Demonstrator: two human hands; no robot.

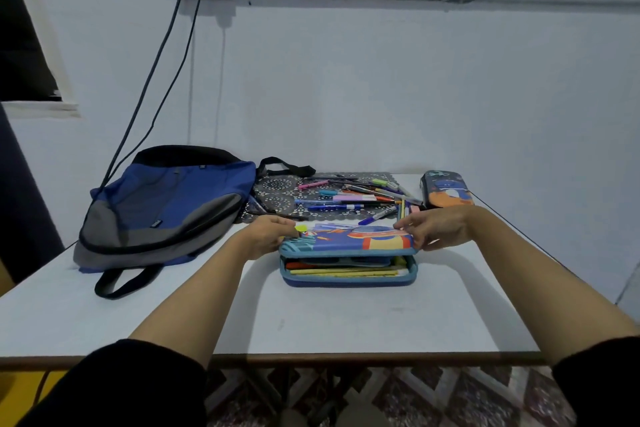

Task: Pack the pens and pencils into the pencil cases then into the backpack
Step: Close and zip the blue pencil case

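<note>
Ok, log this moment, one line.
blue pencil case: ajar, pencils inside | left hand: grips it | right hand: grips it | pens: loose on mat

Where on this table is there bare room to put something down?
The widest bare patch of table lies between the open pencil case and the near edge. A smaller one sits right of that case, in front of the dark pencil case. The back is crowded: pens cover the mat, and the backpack fills the left.

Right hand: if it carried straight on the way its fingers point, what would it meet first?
The right hand points left and holds the open pencil case by its lid's end. Going on, it would probably run along the lid to the left hand; depth is unclear.
</note>
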